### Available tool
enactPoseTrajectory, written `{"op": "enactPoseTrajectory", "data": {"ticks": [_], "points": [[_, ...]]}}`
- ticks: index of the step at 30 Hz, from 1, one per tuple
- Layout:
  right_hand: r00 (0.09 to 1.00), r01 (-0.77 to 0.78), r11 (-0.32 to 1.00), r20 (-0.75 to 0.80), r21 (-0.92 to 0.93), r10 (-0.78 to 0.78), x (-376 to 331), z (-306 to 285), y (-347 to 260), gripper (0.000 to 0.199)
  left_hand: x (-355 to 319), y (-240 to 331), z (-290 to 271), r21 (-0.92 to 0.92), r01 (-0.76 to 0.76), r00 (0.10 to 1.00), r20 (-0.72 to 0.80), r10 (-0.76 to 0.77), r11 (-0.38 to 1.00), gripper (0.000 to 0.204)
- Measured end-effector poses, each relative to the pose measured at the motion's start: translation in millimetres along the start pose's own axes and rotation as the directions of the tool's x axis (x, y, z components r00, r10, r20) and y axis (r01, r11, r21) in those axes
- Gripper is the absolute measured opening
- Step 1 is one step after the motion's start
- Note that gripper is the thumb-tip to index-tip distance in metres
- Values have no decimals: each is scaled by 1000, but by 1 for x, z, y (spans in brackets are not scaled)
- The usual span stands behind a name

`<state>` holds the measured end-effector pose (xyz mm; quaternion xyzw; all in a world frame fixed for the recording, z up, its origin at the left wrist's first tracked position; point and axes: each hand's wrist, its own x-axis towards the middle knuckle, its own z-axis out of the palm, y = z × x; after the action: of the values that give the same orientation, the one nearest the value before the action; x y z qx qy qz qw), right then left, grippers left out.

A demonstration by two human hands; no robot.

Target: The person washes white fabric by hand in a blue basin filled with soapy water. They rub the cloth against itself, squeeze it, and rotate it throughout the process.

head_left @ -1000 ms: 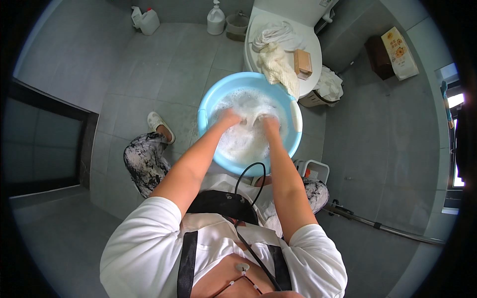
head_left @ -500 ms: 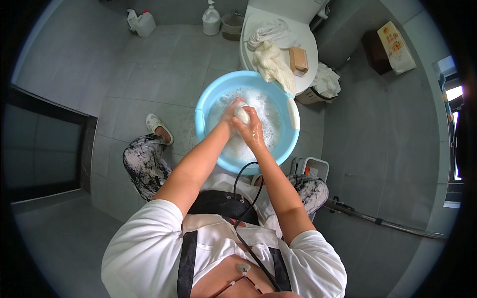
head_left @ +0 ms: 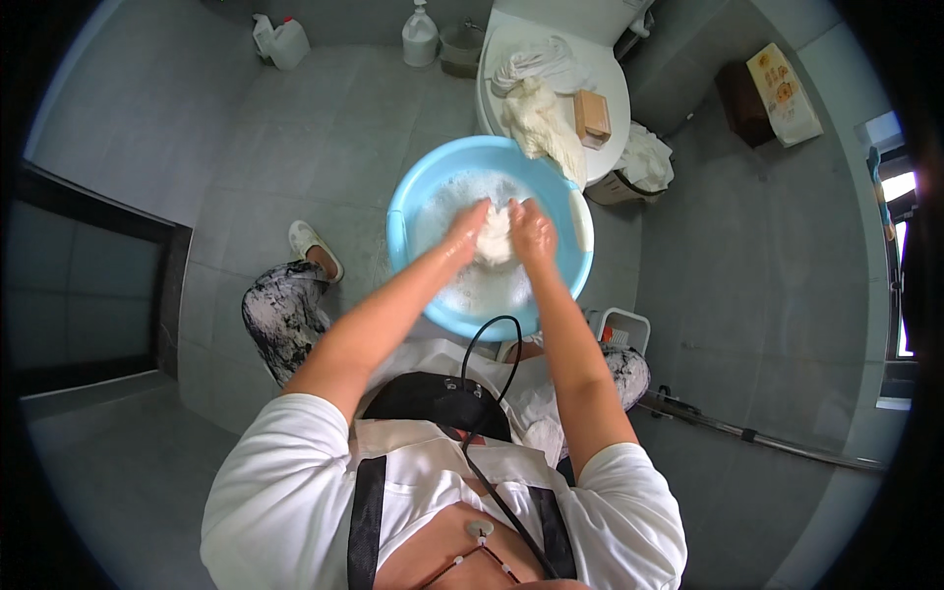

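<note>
Half a second on, you've gone from squeezing the balled white cloth point(head_left: 496, 240) to spreading it, left hand point(head_left: 469, 232) and right hand point(head_left: 532, 232) pinching opposite sides above the blue basin's point(head_left: 397, 228) suds point(head_left: 500, 291), so washing looks unfinished.

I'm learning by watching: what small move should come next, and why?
Perhaps bring the left hand and right hand together, rubbing the white cloth: they hold it from opposite sides, apart, over the suds in the blue basin.
</note>
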<state>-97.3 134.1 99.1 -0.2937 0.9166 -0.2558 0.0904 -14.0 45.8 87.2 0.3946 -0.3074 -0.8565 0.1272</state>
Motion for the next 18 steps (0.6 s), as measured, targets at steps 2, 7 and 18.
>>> {"op": "enactPoseTrajectory", "data": {"ticks": [2,7,18], "points": [[999,-28,1000,-43,-10,27,12,-14,14,39,-3,33,-15,311,-143,989,75,126,940,33],[939,295,955,-192,25,-285,23,-58,7,36,-14,88,-22,687,-443,895,301,330,576,25],[945,259,892,-288,371,-154,14,-165,-71,25,-76,167,38,249,-520,825,396,404,817,26]]}}
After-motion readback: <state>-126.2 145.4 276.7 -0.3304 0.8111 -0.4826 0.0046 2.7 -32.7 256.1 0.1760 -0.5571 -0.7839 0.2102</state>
